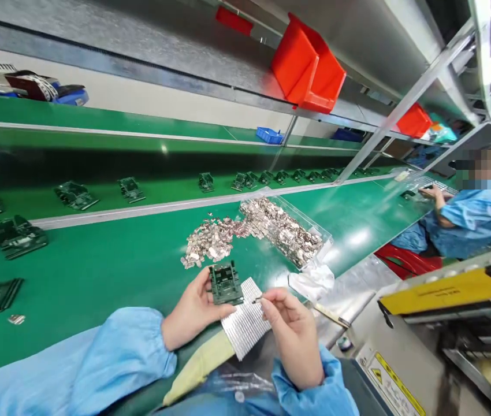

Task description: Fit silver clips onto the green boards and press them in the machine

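My left hand (196,309) is closed on the edge of a green circuit board (227,283) with upright parts along its sides. Thumb and forefinger of my right hand (291,332) pinch a small thin piece (256,300), too small to name, just right of the board and apart from it. Beneath both hands lies a ridged silvery sheet (245,329), with a yellowish cloth-like strip (202,367) beside it. Beyond the board, a heap of small shiny metal pieces (211,240) spreads over the green bench. It runs into a clear plastic tray (327,245) full of similar pieces.
More circuit boards (15,236) stand at the left, and others (282,176) line the green ledge behind. A white cloth (312,282) lies right of the tray. Red bins (308,66) sit on the overhead shelf. At far right, a person in blue (479,216) works.
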`<state>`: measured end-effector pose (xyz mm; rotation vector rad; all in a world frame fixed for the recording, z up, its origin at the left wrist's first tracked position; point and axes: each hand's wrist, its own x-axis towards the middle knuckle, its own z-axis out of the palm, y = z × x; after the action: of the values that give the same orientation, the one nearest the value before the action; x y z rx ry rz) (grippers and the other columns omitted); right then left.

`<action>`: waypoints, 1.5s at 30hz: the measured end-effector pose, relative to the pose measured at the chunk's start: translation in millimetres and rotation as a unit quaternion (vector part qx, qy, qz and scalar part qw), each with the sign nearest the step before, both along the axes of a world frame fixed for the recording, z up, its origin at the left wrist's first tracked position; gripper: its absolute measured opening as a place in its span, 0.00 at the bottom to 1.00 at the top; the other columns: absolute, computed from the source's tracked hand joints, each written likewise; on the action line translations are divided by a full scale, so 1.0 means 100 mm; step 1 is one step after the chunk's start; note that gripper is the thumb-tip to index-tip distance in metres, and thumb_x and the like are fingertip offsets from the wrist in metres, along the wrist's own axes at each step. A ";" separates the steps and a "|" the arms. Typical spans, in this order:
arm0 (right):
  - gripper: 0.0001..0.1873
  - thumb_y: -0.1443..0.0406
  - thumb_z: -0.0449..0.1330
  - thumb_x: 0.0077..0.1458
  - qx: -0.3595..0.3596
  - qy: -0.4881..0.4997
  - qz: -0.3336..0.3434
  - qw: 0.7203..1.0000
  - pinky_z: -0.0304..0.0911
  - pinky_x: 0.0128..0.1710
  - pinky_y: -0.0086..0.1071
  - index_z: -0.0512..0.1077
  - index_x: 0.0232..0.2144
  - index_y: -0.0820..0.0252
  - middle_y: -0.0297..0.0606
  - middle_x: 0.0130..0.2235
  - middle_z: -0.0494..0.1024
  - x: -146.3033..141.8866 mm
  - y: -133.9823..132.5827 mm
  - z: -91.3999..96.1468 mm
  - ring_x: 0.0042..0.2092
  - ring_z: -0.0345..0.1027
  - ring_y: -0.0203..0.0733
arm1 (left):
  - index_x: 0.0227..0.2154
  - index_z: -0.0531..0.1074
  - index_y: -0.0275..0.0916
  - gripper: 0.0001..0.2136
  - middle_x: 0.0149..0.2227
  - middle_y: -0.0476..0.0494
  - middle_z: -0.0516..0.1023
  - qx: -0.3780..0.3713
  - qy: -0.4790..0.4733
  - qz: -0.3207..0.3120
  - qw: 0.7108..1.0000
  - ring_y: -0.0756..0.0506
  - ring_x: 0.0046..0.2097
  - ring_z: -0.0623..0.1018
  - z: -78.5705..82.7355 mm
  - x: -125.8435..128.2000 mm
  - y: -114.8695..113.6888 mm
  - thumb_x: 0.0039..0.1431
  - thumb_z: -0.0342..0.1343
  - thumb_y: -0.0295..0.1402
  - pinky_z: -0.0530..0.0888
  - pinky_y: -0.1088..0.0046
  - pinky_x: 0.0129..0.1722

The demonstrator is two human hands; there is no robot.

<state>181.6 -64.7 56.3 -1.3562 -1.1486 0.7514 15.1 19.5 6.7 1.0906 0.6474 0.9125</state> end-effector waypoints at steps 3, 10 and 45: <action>0.08 0.60 0.61 0.56 0.005 -0.039 -0.014 0.999 0.64 0.39 0.33 0.74 0.28 0.57 0.40 0.37 0.73 -0.03 -0.17 -0.08 0.41 0.68 0.43 | 0.44 0.64 0.42 0.29 0.41 0.47 0.77 -0.041 -0.013 -0.011 0.999 0.46 0.42 0.80 0.01 0.07 -0.30 0.38 0.71 0.29 0.77 0.67 0.44; 0.05 0.62 0.61 0.54 -0.025 -0.074 -0.036 0.996 0.55 0.56 0.46 0.75 0.29 0.56 0.44 0.52 0.72 -0.12 -0.35 -0.21 0.55 0.64 0.52 | 0.47 0.65 0.45 0.25 0.42 0.48 0.74 -0.002 -0.030 -0.057 0.998 0.49 0.41 0.77 0.03 0.10 -0.43 0.47 0.67 0.30 0.75 0.74 0.42; 0.12 0.65 0.69 0.46 -0.046 0.227 -0.066 0.971 0.64 0.28 0.23 0.68 0.29 0.58 0.29 0.27 0.73 -0.34 -0.37 -0.55 0.28 0.66 0.32 | 0.47 0.66 0.41 0.13 0.32 0.48 0.73 0.142 0.138 -0.029 0.980 0.50 0.32 0.73 -0.07 0.04 -0.63 0.59 0.53 0.27 0.71 0.78 0.31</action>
<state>147.7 -102.2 1.6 -1.2377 -0.6639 0.9662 19.3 -43.1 -0.3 1.5031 0.7209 0.8263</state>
